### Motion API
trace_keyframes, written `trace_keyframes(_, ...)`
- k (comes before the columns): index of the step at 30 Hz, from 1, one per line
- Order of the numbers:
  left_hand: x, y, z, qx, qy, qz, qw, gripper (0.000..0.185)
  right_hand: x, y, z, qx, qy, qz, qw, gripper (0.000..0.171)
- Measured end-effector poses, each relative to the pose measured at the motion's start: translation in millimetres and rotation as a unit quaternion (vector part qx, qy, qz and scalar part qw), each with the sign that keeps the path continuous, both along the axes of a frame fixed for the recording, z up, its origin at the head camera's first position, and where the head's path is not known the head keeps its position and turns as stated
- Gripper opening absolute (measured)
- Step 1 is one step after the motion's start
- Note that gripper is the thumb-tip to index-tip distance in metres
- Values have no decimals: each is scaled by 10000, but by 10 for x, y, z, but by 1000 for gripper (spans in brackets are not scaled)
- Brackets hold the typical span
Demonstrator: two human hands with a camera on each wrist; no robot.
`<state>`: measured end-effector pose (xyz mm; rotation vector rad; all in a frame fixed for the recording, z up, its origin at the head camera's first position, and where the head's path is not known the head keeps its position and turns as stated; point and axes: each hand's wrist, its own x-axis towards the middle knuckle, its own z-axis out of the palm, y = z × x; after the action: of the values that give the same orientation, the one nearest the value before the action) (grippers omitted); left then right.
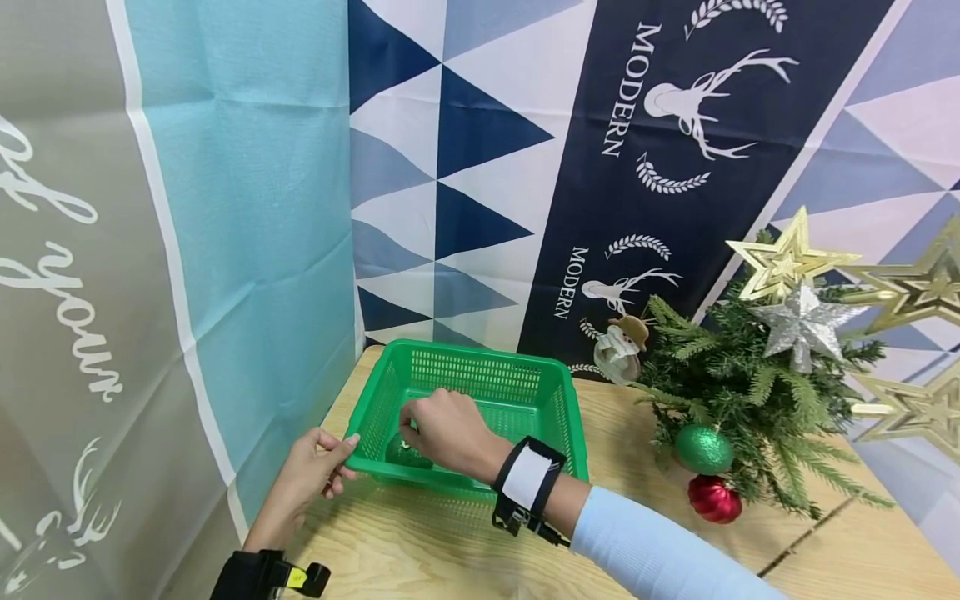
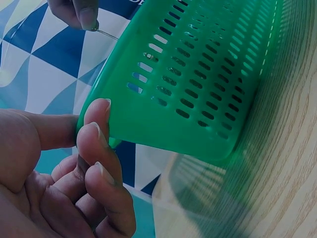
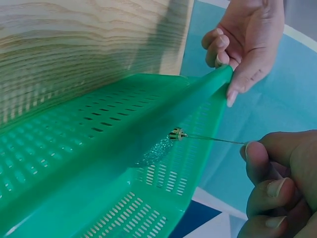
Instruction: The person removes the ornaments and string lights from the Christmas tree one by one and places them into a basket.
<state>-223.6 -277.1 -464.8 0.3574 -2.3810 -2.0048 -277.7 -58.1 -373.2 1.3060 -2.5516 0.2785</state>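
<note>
A green plastic basket (image 1: 480,354) stands on the wooden table (image 1: 420,558). My left hand (image 1: 339,460) pinches its near left corner, thumb on the rim and fingers underneath; the left wrist view shows that left hand (image 2: 91,134) on the basket's (image 2: 198,84) edge. Over the basket, my right hand (image 1: 411,427) pinches a thin hanger wire (image 3: 215,139). The wire leads to the gold cap (image 3: 177,134) of a green glitter ball (image 1: 405,452) low inside the basket (image 3: 99,148). In the right wrist view, the right hand (image 3: 277,183) is at lower right and the left hand (image 3: 247,44) at the top.
A small Christmas tree (image 1: 742,400) stands at the right of the table, with gold and silver stars (image 1: 787,262), a green ball (image 1: 702,448), a red ball (image 1: 714,498) and a snowman figure (image 1: 622,348). Printed cloth backdrops hang behind and to the left.
</note>
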Motion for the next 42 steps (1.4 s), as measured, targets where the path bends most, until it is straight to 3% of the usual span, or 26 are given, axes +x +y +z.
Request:
trace_keyframes(7,5,0,-3,35,-96,44,9999,32,2,-45,-12,-47,-164,68,9998,12)
trace_keyframes(19,0,23,30,88,-112,42,9999,31,24,-54,-52,47,-66,68,9999,7)
trace_keyframes(29,6,1,44,72,-190,6,9998,32,26,253,-20,-77,-649,-126,9978,11)
trace_keyframes(36,12,-7,53,46,-184,-64,9998,34,-43,817,298,-222,-596,-597,9962,9)
trace_keyframes(39,20,-9,53,3,-197,-78,9998,35,-104,1112,570,-230,-426,-948,9943,9)
trace_keyframes(42,11,-11,59,-12,-237,-112,9997,35,-175,1423,950,-235,-127,-1277,9915,10)
